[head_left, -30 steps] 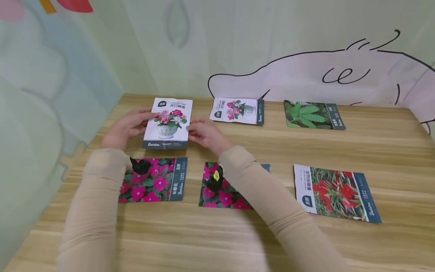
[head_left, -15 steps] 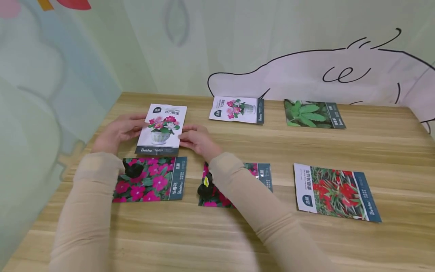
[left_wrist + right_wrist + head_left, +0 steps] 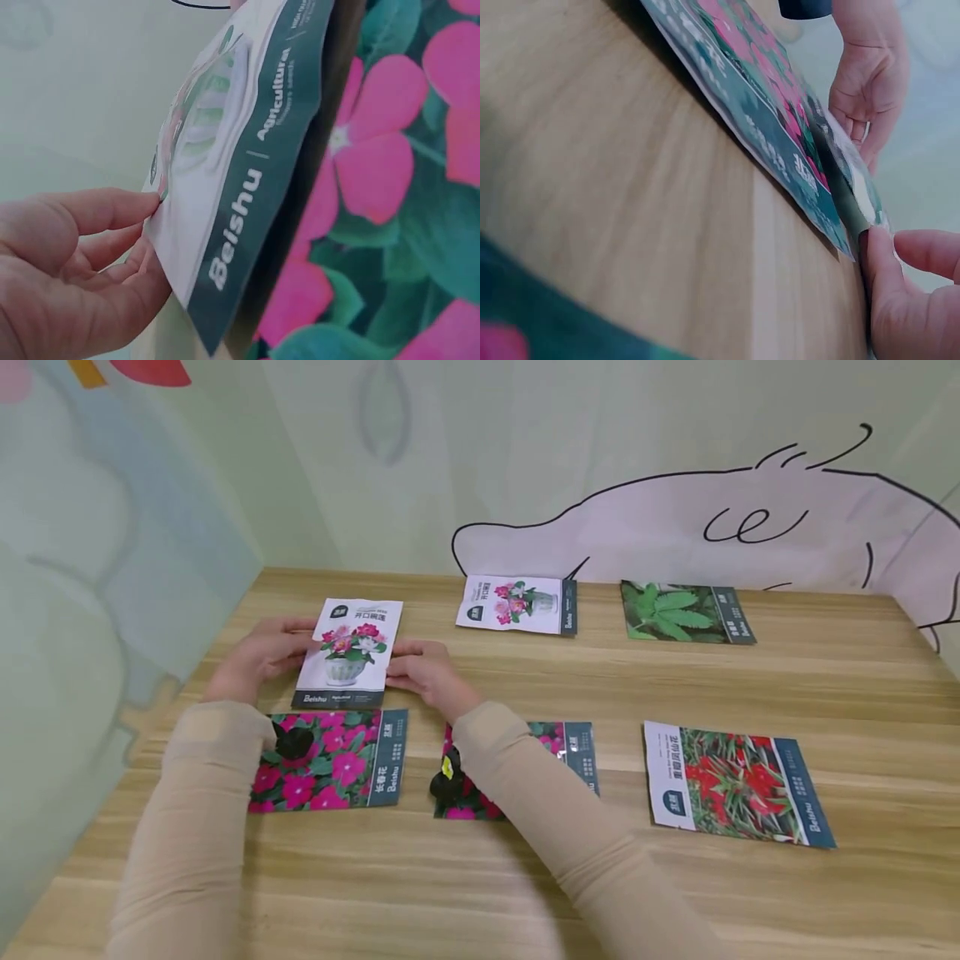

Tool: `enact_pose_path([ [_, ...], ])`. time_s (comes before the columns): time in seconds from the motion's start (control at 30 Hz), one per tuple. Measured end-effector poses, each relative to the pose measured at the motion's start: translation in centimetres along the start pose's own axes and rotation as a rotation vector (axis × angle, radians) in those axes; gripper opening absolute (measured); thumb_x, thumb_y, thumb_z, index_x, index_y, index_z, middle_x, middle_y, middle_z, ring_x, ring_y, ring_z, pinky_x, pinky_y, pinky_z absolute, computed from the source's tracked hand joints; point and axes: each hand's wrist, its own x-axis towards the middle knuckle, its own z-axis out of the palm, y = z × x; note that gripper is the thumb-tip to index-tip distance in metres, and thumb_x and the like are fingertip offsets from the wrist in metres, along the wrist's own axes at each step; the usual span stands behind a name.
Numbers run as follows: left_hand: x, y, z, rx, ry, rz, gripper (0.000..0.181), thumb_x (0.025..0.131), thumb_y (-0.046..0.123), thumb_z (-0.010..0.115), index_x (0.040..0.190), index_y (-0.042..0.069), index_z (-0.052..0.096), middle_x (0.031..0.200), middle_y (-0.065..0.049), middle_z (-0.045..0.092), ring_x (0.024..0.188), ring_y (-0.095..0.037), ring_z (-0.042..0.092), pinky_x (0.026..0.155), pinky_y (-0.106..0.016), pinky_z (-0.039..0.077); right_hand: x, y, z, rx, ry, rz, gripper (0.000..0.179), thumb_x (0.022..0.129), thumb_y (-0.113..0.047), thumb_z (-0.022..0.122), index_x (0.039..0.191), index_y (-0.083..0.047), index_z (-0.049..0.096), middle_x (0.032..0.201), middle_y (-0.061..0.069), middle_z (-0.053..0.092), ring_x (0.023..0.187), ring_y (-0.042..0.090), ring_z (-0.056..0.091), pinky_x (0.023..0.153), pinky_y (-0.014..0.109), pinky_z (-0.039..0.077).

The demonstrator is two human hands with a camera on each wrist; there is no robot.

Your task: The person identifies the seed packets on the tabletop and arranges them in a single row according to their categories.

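A white seed packet [image 3: 348, 653] with a potted pink flower picture is upright to the viewer at the back left of the table. My left hand [image 3: 266, 652] pinches its left edge, index finger and thumb at the rim in the left wrist view. At its right edge, my right hand [image 3: 427, 670] holds it between thumb and fingers. Just in front lies a pink-flower packet [image 3: 348, 767], partly covered by the left wrist's black camera. A second pink-flower packet [image 3: 577, 753] is partly hidden under my right forearm.
Along the back lie another white potted-flower packet [image 3: 517, 604], turned sideways, and a green-leaf packet [image 3: 678, 612]. A red-flower packet [image 3: 738, 785] lies at the front right. The wooden table [image 3: 360, 893] meets a painted wall [image 3: 337, 485] behind and at left.
Both hands have brought the white packet left and toward me, down to just behind the left pink-flower packet. In the last half second it shifted only slightly. The other packets stay in place.
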Motion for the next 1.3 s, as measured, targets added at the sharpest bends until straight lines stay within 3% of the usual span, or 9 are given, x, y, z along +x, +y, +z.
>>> enact_pose_path([
  [0.23,0.2,0.1,0.5,0.179,0.055,0.036,0.056,0.094,0.006,0.052,0.141,-0.009,0.027,0.126,-0.022,0.042,0.073,-0.001,0.051,0.067,-0.013,0.047,0.0,-0.6,0.1,-0.031,0.002,0.016,0.037,0.082,0.020,0.052,0.118,0.013,0.053,0.109,0.032,0.058,0.067,0.021,0.056,0.082,0.037,0.053],
  [0.43,0.3,0.4,0.7,0.320,0.109,0.024,0.052,0.094,0.011,0.052,0.139,-0.007,0.033,0.130,-0.024,0.041,0.090,-0.018,0.049,0.068,-0.016,0.044,-0.2,-1.1,-0.1,-0.067,0.008,0.014,0.035,0.081,0.020,0.053,0.116,0.013,0.054,0.088,0.024,0.061,0.064,0.019,0.056,0.080,0.037,0.053],
  [0.63,0.4,0.7,0.9,0.315,0.127,0.037,0.052,0.094,0.011,0.053,0.139,-0.007,0.034,0.130,-0.025,0.041,0.092,-0.018,0.051,0.068,-0.015,0.045,-0.2,-1.5,-0.4,-0.075,0.003,0.015,0.034,0.081,0.019,0.053,0.115,0.013,0.055,0.072,0.015,0.056,0.062,0.018,0.056,0.075,0.034,0.055],
  [0.77,0.3,1.1,1.0,0.316,0.158,0.042,0.052,0.094,0.012,0.053,0.139,-0.006,0.034,0.132,-0.026,0.040,0.100,-0.025,0.049,0.079,-0.023,0.045,-0.4,-2.0,-0.7,-0.090,-0.011,0.021,0.033,0.083,0.018,0.052,0.116,0.012,0.056,0.073,0.014,0.056,0.065,0.019,0.056,0.076,0.034,0.055],
  [0.9,0.0,1.6,1.4,0.328,0.205,0.091,0.052,0.094,0.012,0.053,0.138,-0.006,0.035,0.132,-0.027,0.039,0.108,-0.033,0.045,0.092,-0.037,0.042,-0.7,-2.8,-1.3,-0.120,-0.029,0.022,0.035,0.085,0.015,0.053,0.119,0.010,0.055,0.085,0.019,0.060,0.072,0.021,0.057,0.079,0.035,0.054],
  [1.07,-0.5,2.2,1.7,0.319,0.232,0.171,0.050,0.094,0.012,0.053,0.138,-0.005,0.036,0.128,-0.026,0.041,0.108,-0.031,0.043,0.097,-0.046,0.041,-1.0,-4.4,-2.5,-0.180,-0.053,0.010,0.038,0.087,0.011,0.054,0.125,0.008,0.052,0.111,0.028,0.058,0.080,0.023,0.058,0.083,0.034,0.052],
  [1.2,-0.7,2.3,1.9,0.309,0.248,0.188,0.050,0.093,0.011,0.054,0.138,-0.004,0.037,0.125,-0.024,0.044,0.103,-0.024,0.046,0.090,-0.035,0.047,-1.3,-5.6,-3.7,-0.230,-0.053,-0.001,0.038,0.088,0.009,0.054,0.126,0.007,0.052,0.112,0.027,0.058,0.079,0.021,0.058,0.083,0.033,0.052],
  [1.3,-0.7,2.4,2.1,0.337,0.238,0.208,0.049,0.093,0.011,0.055,0.136,-0.006,0.038,0.125,-0.026,0.046,0.103,-0.025,0.048,0.083,-0.029,0.049,-1.4,-6.4,-4.6,-0.247,-0.035,-0.011,0.039,0.089,0.008,0.054,0.127,0.006,0.051,0.109,0.024,0.059,0.078,0.020,0.058,0.084,0.033,0.052],
])
